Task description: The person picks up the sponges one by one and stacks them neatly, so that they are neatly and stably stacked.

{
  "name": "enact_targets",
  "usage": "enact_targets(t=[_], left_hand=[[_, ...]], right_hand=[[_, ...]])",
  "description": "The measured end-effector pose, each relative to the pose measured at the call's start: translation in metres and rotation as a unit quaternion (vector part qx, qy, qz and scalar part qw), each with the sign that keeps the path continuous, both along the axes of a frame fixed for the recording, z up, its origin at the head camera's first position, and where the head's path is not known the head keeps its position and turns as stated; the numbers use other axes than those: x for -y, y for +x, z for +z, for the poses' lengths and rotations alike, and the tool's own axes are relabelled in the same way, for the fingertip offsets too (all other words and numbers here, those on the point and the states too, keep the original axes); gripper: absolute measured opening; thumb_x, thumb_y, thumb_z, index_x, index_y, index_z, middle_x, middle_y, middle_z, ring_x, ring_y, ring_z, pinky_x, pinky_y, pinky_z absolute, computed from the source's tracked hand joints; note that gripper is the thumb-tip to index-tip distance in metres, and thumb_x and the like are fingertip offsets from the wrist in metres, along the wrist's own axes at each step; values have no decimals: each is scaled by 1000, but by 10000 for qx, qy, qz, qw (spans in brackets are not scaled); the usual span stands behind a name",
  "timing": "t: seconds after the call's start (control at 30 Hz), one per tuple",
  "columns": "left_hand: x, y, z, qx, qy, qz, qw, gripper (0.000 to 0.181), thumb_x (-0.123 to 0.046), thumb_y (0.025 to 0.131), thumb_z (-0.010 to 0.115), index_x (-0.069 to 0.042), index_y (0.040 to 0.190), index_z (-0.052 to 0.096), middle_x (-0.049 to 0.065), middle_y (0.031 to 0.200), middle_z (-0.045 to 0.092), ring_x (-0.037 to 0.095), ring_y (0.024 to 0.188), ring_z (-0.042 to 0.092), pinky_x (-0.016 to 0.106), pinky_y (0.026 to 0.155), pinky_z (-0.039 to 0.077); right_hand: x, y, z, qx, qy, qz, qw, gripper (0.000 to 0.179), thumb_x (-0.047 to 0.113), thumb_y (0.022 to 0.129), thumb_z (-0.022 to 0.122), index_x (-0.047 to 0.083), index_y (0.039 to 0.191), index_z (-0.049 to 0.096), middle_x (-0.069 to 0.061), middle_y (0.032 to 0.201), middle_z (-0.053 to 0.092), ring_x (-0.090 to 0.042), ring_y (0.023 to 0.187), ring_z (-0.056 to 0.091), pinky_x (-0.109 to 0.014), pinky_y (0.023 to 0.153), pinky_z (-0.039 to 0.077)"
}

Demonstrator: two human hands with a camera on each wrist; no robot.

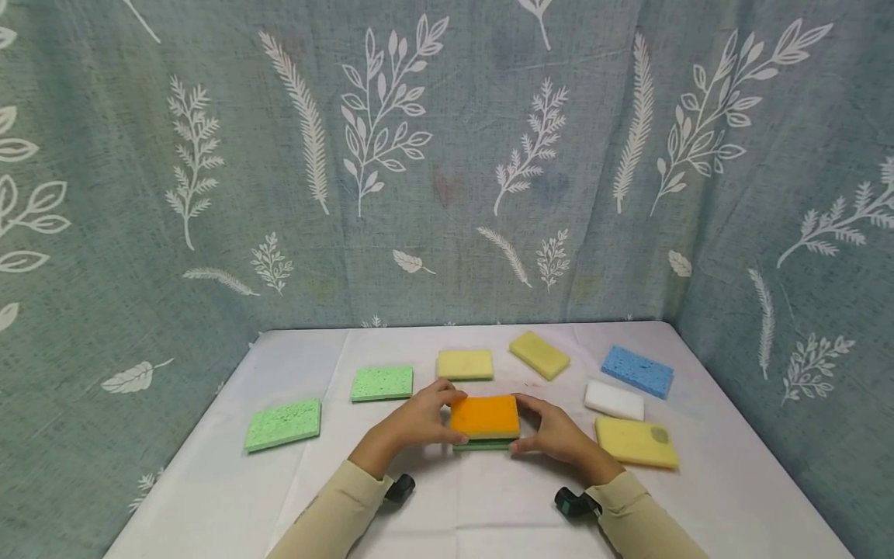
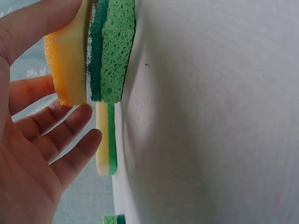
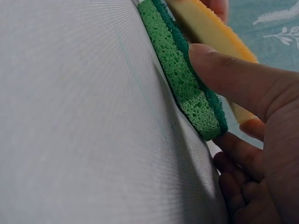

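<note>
An orange-topped yellow sponge (image 1: 485, 417) sits over a green sponge with a dark green scouring side (image 1: 482, 445) at the middle of the table. My left hand (image 1: 424, 418) pinches the orange sponge's left end, thumb on the near side and index finger behind; its other fingers spread loosely in the left wrist view. At the other end, my right hand (image 1: 552, 429) holds the orange sponge between thumb and index finger. Its thumb (image 3: 233, 77) also overlaps the scouring layer of the green sponge (image 3: 182, 79). A narrow gap shows between the two sponges in the right wrist view.
Green sponges (image 1: 284, 425) (image 1: 382, 383) lie to the left. Behind the stack are yellow sponges (image 1: 465, 364) (image 1: 540, 355). On the right lie a blue sponge (image 1: 638, 371), a white sponge (image 1: 614, 400) and a spotted yellow sponge (image 1: 636, 442). A leaf-patterned curtain (image 1: 447, 171) surrounds the table.
</note>
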State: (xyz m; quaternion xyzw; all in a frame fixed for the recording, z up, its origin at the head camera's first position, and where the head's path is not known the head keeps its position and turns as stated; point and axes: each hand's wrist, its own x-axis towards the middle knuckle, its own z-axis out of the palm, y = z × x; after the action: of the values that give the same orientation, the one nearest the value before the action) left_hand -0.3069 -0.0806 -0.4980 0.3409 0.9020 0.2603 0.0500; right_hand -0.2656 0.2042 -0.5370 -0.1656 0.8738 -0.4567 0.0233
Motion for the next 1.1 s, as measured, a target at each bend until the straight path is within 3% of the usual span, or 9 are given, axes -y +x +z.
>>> enact_targets(t=[0.47,0.7,0.83,1.1], left_hand=[[-2,-1,-3,-98,-68,-109,9999,75,-51,69,84,-17,131,60,-8,115,50,14,100,53,30,86,47],[-1,0,-3,51,-183,-144,9997,84,-40,68,89,-13,139,53,-1,136,52,17,123,49,38,105,40],[-2,1,-3,250,-153,-117,9995,86,-36,68,89,-11,141,50,0,141,50,18,129,46,38,108,36],[-3,2,-3,-31,-476,-112,9988,85,-37,69,88,-10,141,50,1,139,52,18,128,47,39,109,35]], right_hand=[[0,-2,-1,15,152,-233,9996,93,34,60,94,6,139,52,-8,137,54,-28,129,46,-48,108,33],[0,-2,0,46,248,-259,9993,94,33,59,94,5,139,52,-9,137,54,-28,128,47,-49,108,33],[0,-2,2,35,236,-176,9996,97,35,59,94,8,141,49,-8,137,54,-28,128,47,-50,108,33],[1,-2,3,78,162,11,9998,94,33,64,92,11,143,48,-6,139,53,-26,128,46,-49,108,33]])
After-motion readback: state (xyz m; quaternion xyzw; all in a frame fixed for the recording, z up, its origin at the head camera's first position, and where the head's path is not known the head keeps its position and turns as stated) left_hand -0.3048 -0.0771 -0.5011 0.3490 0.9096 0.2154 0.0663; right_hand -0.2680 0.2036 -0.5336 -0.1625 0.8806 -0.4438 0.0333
